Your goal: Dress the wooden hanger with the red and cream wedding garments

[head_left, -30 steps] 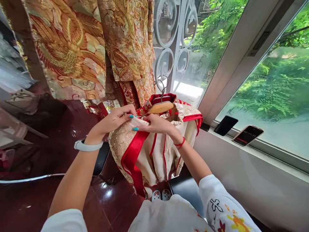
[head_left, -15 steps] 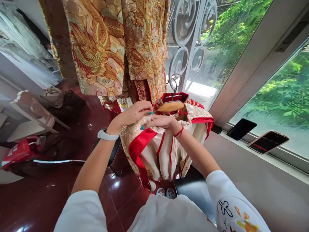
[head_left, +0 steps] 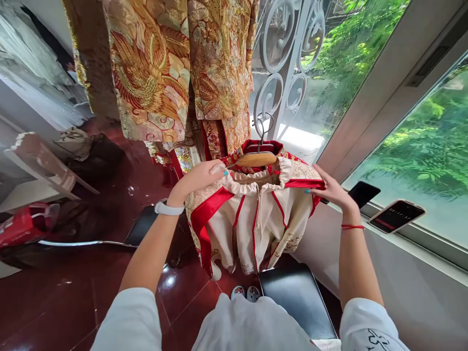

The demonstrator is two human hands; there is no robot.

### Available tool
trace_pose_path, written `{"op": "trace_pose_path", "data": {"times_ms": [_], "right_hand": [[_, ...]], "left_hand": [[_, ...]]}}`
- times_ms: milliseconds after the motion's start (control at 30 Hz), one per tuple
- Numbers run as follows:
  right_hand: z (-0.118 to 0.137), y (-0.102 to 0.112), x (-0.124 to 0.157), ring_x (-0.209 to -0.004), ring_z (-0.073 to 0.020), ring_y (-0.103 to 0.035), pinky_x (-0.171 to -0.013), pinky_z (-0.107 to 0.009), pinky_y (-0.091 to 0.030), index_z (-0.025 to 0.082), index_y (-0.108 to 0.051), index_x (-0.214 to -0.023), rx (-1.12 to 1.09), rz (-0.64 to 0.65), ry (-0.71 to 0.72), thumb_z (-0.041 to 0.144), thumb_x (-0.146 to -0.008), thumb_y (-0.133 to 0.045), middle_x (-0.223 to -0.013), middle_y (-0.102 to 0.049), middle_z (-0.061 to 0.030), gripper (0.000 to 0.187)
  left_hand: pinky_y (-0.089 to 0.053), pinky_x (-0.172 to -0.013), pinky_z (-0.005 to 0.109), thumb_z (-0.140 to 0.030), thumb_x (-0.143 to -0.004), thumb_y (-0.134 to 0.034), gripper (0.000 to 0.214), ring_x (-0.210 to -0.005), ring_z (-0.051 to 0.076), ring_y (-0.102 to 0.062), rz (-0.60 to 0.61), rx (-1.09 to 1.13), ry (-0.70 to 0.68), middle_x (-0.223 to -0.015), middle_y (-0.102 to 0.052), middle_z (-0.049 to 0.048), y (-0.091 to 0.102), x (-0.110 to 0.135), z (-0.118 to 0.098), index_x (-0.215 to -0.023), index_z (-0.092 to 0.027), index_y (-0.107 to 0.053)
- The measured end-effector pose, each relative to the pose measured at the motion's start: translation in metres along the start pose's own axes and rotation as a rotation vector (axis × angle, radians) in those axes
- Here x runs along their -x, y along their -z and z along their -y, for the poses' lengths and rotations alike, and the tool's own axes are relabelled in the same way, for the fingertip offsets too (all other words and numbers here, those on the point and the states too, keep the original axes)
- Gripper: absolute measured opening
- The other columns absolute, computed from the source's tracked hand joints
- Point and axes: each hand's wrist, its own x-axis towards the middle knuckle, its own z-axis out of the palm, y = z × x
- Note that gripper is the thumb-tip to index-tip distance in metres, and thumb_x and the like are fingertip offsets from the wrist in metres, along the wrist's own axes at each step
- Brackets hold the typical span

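Observation:
A cream skirt with red piping, a gathered waistband and a hanging drawstring lies in front of a gold-embroidered jacket with red trim. A wooden hanger with a metal hook carries the jacket by its shoulders. My left hand is closed at the left end of the waistband, thumb toward the gathers; some fingers are hidden behind cloth. On the other side, my right hand pinches the jacket's red-edged right shoulder, thumb below and fingers over the top.
Gold embroidered robes hang behind. On the right sill rest a dark phone and a phone showing a timer. A black stool stands below, a white chair and red bag at left.
My right hand has moved from the waistband's left side out to the jacket's right shoulder. My left hand stays at the left end, and the skirt's waistband now lies spread open.

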Motion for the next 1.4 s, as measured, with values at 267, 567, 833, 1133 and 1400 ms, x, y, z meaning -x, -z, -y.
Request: {"op": "trace_pose_path", "data": {"times_ms": [267,567,833,1133,1400], "right_hand": [[-0.007,-0.004,0.016,-0.091,-0.0321,-0.073,-0.075,-0.036,-0.053,0.018,-0.074,-0.123,0.513,-0.229,-0.185,0.013,-0.074,-0.045,-0.098,-0.078,-0.0153,0.056],[-0.007,-0.032,0.069,-0.082,-0.0247,-0.064,-0.075,-0.036,-0.051,0.017,-0.068,-0.133,0.504,-0.62,-0.15,0.023,-0.088,-0.041,-0.093,-0.067,-0.0125,0.053],[0.018,-0.071,0.11,-0.112,-0.0281,-0.061,-0.098,-0.045,-0.051,0.022,-0.05,-0.147,0.175,-0.635,-0.312,0.033,-0.084,-0.056,-0.125,-0.055,-0.0136,0.064],[0.043,-0.132,0.153,-0.09,-0.0261,-0.068,-0.086,-0.043,-0.054,0.021,-0.07,-0.099,-0.354,-0.09,-0.434,0.03,-0.085,-0.053,-0.096,-0.073,-0.009,0.025],[0.079,-0.127,0.148,-0.086,-0.0243,-0.067,-0.086,-0.041,-0.054,0.022,-0.071,-0.096,-0.669,0.051,-0.465,0.053,-0.087,-0.061,-0.09,-0.072,-0.0069,0.033]], "left_hand": [[-0.049,-0.091,0.039,-0.024,-0.093,-0.042,0.033,-0.107,0.03,-0.065,-0.245,-0.289,0.023,-0.117,-0.071,0.0115,-0.03,0.009,-0.018,-0.114,-0.02,-0.067],[-0.049,-0.082,0.039,-0.011,-0.092,-0.04,0.029,-0.094,0.03,-0.063,-0.239,-0.511,0.021,-0.096,-0.066,0.0131,-0.038,0.005,-0.022,-0.107,-0.018,-0.064],[-0.042,-0.106,0.049,-0.03,-0.094,-0.051,0.029,-0.121,0.031,-0.053,-0.671,-0.134,-0.055,-0.122,-0.059,0.0139,-0.081,0.047,-0.033,-0.122,-0.022,-0.055],[-0.046,-0.101,0.047,-0.044,-0.096,-0.042,0.031,-0.122,0.033,-0.055,-0.305,0.574,0.439,-0.118,-0.06,0.0166,-0.244,0.074,-0.078,-0.116,-0.022,-0.05],[-0.038,-0.053,0.026,-0.07,-0.089,-0.044,0.046,-0.055,0.014,-0.039,-0.297,1.05,0.556,-0.064,-0.036,-0.0042,-0.214,0.142,-0.095,-0.077,-0.025,-0.045]]}}
